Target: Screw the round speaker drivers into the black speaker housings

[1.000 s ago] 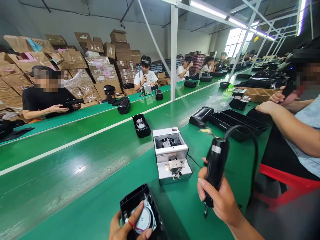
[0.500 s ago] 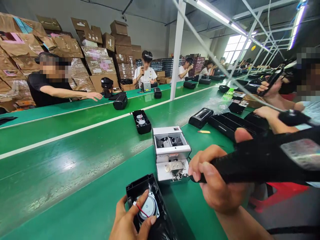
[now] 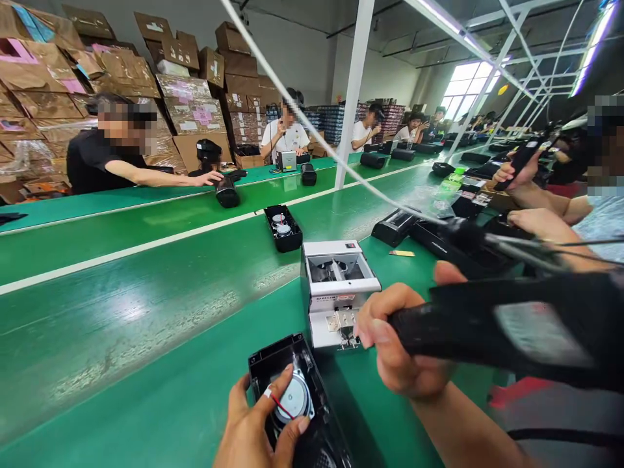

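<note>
At the bottom centre, my left hand (image 3: 260, 419) grips a round silver speaker (image 3: 294, 396) inside an open black casing (image 3: 324, 432); a red wire with a white plug lies by the fingers. My right hand (image 3: 404, 344) is wrapped round the dark handle of a black tool (image 3: 487, 325) with a silver label, which reaches in from the right edge. Its fingertips are beside the metal front of a small white machine (image 3: 336, 292), partly hiding it. What the tool's tip touches cannot be made out.
Another open casing with speakers (image 3: 283, 229) lies beyond the machine. Black casings (image 3: 394, 226) and a yellowish strip (image 3: 402, 253) are at the right. A grey cable (image 3: 312, 123) crosses the view. People sit across the belt and at the right.
My right hand and the tool have shifted slightly left and down in view. Across the belt, a person's hand now touches a black casing. My left hand keeps its hold.
</note>
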A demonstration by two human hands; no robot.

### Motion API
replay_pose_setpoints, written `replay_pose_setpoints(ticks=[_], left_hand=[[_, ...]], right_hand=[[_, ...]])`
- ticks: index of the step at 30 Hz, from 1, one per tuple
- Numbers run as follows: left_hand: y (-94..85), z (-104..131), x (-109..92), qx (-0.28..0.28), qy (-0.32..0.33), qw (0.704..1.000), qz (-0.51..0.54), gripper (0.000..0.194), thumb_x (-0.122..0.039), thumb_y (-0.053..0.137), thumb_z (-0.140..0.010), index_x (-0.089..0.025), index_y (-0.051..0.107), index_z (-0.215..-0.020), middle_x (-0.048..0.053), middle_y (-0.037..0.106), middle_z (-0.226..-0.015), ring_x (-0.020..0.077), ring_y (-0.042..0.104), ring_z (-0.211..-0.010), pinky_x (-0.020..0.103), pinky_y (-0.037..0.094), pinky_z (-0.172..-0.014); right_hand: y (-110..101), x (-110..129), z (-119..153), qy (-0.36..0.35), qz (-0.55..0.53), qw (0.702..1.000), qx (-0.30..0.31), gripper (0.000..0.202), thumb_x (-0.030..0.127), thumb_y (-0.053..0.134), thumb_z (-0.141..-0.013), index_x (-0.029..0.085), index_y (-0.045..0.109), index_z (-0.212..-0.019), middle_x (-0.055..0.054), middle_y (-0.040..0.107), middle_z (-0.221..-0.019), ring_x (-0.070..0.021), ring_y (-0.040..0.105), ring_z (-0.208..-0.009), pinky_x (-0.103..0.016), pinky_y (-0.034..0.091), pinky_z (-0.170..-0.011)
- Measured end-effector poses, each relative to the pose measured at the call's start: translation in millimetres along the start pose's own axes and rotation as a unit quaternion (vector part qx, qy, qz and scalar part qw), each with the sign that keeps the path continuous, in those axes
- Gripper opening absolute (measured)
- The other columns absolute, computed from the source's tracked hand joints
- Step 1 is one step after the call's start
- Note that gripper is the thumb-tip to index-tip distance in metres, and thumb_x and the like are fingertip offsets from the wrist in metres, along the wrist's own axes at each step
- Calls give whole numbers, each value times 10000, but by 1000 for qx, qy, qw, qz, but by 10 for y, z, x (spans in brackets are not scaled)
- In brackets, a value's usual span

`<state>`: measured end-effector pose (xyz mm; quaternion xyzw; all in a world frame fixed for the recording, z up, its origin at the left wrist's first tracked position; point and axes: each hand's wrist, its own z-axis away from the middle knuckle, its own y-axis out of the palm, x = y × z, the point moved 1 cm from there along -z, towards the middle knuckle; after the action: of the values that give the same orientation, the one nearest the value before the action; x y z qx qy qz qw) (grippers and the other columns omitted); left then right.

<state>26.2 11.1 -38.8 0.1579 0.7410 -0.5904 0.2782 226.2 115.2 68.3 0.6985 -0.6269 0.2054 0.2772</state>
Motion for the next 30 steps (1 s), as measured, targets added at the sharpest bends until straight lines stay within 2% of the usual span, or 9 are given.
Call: replay_pose_setpoints(ticks=[3,5,7,9,12,16,19,22,30], left_hand=[[-51,12,-76,20,-30,999,13,496,-232,593,-964,-420,666,-1417,104,488,-1464,289,743,-1197,522,594,-1087],[-84,17,-126,25,-44,999,17,487,-243,593,-973,-420,662,-1421,108,475,-1489,297,746,-1195,527,593,-1086],[-105,21,-161,23,-45,998,24,477,-241,588,-977,-404,668,-1418,112,483,-1488,301,745,-1202,528,586,-1097],[-118,25,-180,21,-42,998,32,480,-225,580,-973,-392,674,-1414,113,484,-1492,298,742,-1207,528,576,-1110],[-143,24,-201,37,-51,996,56,498,-228,566,-976,-409,657,-1430,111,448,-1521,290,738,-1215,525,566,-1123],[-193,2,-221,65,-78,994,51,508,-301,585,-961,-418,636,-1452,119,407,-1550,340,696,-1290,571,527,-1157],[-206,-13,-206,78,-97,991,44,513,-375,628,-928,-412,649,-1439,122,418,-1534,383,659,-1334,609,513,-1160],[-203,-13,-174,75,-95,991,55,512,-414,626,-920,-424,651,-1431,98,434,-1540,358,667,-1319,610,499,-1177],[-243,-3,-139,66,-68,994,49,498,-463,616,-921,-396,674,-1412,127,477,-1512,371,656,-1338,632,497,-1173]], right_hand=[[39,-108,-25,69,39,997,-22,575,273,725,-940,346,413,-1416,69,574,-761,-157,600,-574,-329,558,-535],[66,-140,-113,169,29,985,-20,402,264,746,-905,289,486,-1211,79,583,-738,-130,584,-539,-291,541,-507],[88,-122,-195,283,-2,959,33,270,232,714,-902,260,484,-1040,103,571,-658,-104,542,-457,-247,499,-445],[109,-46,-223,347,-37,934,81,206,216,668,-919,252,476,-985,119,547,-596,-95,513,-406,-224,466,-405],[190,123,-181,297,-107,948,52,186,212,655,-958,251,513,-1073,109,568,-657,-90,534,-447,-227,488,-441],[412,180,-124,128,-173,976,-38,413,148,621,-981,300,483,-1339,93,584,-755,-99,541,-491,-261,538,-474],[541,8,-94,71,-152,986,-22,262,152,627,-1002,289,543,-1209,74,589,-774,-103,561,-520,-279,551,-509],[577,-200,-9,95,-134,986,26,174,162,649,-1003,274,529,-1061,57,599,-796,-104,567,-547,-289,558,-539],[614,-426,207,172,-141,974,53,348,150,712,-931,271,479,-1161,64,610,-831,-89,593,-560,-240,548,-520]])
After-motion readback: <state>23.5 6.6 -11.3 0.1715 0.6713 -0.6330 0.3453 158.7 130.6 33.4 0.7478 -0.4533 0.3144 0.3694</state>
